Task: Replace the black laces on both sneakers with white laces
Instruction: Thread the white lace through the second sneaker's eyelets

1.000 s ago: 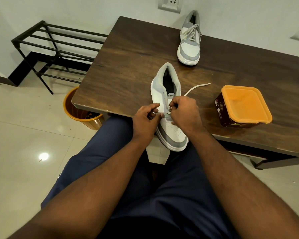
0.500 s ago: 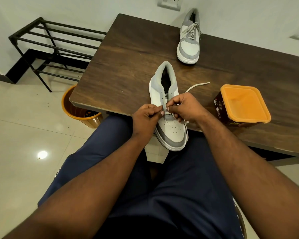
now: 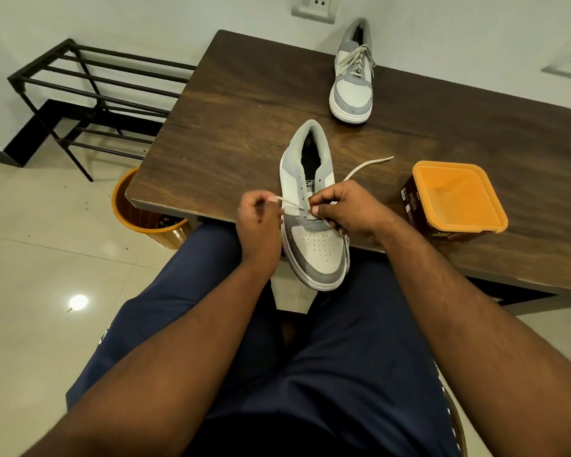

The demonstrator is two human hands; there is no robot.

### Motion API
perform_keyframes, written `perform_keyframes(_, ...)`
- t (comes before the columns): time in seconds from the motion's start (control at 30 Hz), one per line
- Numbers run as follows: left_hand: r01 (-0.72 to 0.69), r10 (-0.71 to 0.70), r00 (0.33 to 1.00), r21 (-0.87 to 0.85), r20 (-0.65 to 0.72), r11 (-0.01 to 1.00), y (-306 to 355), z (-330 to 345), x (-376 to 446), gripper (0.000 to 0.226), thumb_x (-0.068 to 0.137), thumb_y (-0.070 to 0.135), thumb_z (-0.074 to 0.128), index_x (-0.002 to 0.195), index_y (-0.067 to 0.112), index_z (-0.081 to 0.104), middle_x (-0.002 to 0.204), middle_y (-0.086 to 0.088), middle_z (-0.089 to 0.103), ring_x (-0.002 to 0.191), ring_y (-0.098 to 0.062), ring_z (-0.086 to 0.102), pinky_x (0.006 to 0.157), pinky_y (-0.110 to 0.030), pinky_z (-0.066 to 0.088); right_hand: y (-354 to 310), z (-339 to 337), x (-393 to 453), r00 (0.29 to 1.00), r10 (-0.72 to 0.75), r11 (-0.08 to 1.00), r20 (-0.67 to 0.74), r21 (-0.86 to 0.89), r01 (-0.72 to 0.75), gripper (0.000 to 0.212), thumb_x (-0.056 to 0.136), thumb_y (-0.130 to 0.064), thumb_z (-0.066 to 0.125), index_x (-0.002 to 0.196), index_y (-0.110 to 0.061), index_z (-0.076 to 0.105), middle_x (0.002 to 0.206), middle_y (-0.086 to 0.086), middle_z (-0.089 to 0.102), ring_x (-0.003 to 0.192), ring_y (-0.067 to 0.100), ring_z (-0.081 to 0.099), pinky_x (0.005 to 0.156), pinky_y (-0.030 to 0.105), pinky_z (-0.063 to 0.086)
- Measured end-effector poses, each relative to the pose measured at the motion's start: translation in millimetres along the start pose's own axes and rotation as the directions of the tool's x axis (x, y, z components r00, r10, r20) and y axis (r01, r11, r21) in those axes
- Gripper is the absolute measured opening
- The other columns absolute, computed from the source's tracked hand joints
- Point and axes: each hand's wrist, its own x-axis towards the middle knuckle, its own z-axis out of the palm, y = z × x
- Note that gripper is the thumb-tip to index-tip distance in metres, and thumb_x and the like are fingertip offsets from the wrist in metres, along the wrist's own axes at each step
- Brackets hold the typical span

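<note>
A white and grey sneaker (image 3: pixel 314 245) lies at the near edge of the wooden table (image 3: pixel 231 127), its toe hanging over the edge toward me. A white lace (image 3: pixel 290 204) runs through its lowest eyelets. My left hand (image 3: pixel 261 222) pinches one lace end and holds it out to the left of the shoe. My right hand (image 3: pixel 346 209) rests on the shoe's right side, fingers curled at the eyelets over the lace; the other lace end trails back right on the table. A second sneaker (image 3: pixel 353 77), laced in white, stands at the table's far edge.
A brown tub with an orange lid (image 3: pixel 455 199) sits on the table to the right of the near shoe. An orange bin (image 3: pixel 139 222) stands on the floor under the table's left corner. A black metal rack (image 3: pixel 89 94) stands by the wall at left.
My left hand has drawn the lace end out leftward from the eyelet, away from my right hand. My right hand stays at the shoe's eyelets.
</note>
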Motion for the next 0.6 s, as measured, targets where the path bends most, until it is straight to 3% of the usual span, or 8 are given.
perform_keyframes(0.1,0.132,-0.188,0.913,-0.172,-0.362,0.976,-0.7,-10.3,15.8,0.013,0.1,0.011,0.045,0.095,0.021,0.051,0.092,-0.004,0.061,0.058,-0.008,0.058,0.051,-0.026,0.049,5.9,0.4,-0.9,0.975,-0.159,0.984,-0.153,-0.105,0.144,0.014,0.089,-0.008,0.067,0.097,-0.015,0.075,0.067,-0.017,0.065,0.054,-0.008,0.054,0.06,0.014,0.042)
perform_keyframes(0.17,0.188,-0.237,0.845,-0.149,-0.48,0.971,-2.4,-19.3,26.1,0.012,0.1,0.01,0.043,0.1,0.02,0.05,0.109,-0.009,0.06,0.056,-0.011,0.057,0.053,-0.03,0.049,6.0,-2.2,0.3,0.936,-0.285,0.934,-0.207,-0.281,0.222,0.02,0.087,-0.01,0.068,0.104,-0.018,0.075,0.084,-0.019,0.058,0.074,-0.01,0.054,0.072,0.01,0.04)
perform_keyframes(0.2,0.166,-0.199,0.847,-0.11,-0.494,0.98,-1.3,-22.0,27.0,0.016,0.099,0.006,0.045,0.105,0.02,0.049,0.122,-0.012,0.055,0.062,-0.014,0.06,0.057,-0.029,0.052,4.7,-3.0,0.5,0.92,-0.346,0.891,-0.186,-0.372,0.26,0.023,0.087,-0.01,0.068,0.108,-0.019,0.074,0.091,-0.015,0.054,0.082,-0.006,0.052,0.077,0.011,0.039)
perform_keyframes(0.27,-0.049,0.072,0.911,0.066,-0.407,0.997,4.8,-21.7,20.2,0.042,0.089,-0.007,0.048,0.117,0.024,0.046,0.137,-0.01,0.046,0.096,-0.019,0.063,0.077,-0.023,0.054,2.4,-4.8,2.2,0.9,-0.425,0.772,-0.099,-0.558,0.303,0.029,0.087,-0.013,0.068,0.115,-0.022,0.072,0.106,-0.004,0.05,0.097,0.007,0.047,0.086,0.018,0.038)
perform_keyframes(0.33,-0.299,0.332,0.936,0.238,-0.114,0.924,8.5,-13.4,7.4,0.049,0.082,-0.013,0.048,0.119,0.018,0.052,0.129,-0.006,0.053,0.112,-0.012,0.054,0.093,-0.014,0.045,-0.6,-5.7,2.4,0.895,-0.441,0.65,-0.062,-0.71,0.271,0.029,0.088,-0.019,0.068,0.116,-0.026,0.07,0.117,0.0,0.047,0.106,0.017,0.043,0.088,0.025,0.038)
perform_keyframes(0.43,-0.417,0.374,0.906,0.263,0.2,0.87,1.1,-1.9,-5.4,0.034,0.087,-0.007,0.053,0.117,0.007,0.061,0.11,0.0,0.062,0.096,-0.015,0.061,0.081,-0.028,0.053,-2.0,-5.8,2.9,0.904,-0.421,0.641,-0.07,-0.728,0.242,0.024,0.087,-0.026,0.069,0.111,-0.025,0.073,0.122,0.001,0.045,0.11,0.019,0.044,0.092,0.031,0.043)
perform_keyframes(0.5,-0.39,0.319,0.91,0.289,0.264,0.874,-4.4,-0.4,-5.8,0.024,0.091,0.006,0.063,0.115,0.009,0.065,0.102,0.0,0.063,0.09,-0.009,0.06,0.076,-0.018,0.049,-0.4,-4.6,3.6,0.916,-0.394,0.703,-0.078,-0.667,0.246,0.024,0.086,-0.024,0.071,0.11,-0.022,0.073,0.121,0.001,0.044,0.11,0.015,0.047,0.09,0.025,0.04)
perform_keyframes(0.6,-0.402,0.307,0.902,0.329,0.304,0.854,-4.8,-2.7,0.0,0.004,0.088,0.01,0.069,0.091,0.008,0.071,0.085,0.0,0.061,0.075,-0.002,0.055,0.069,-0.006,0.039,2.9,-3.4,3.3,0.92,-0.367,0.792,-0.138,-0.565,0.231,0.019,0.087,-0.024,0.069,0.106,-0.023,0.074,0.111,-0.001,0.049,0.104,0.009,0.05,0.088,0.026,0.043)
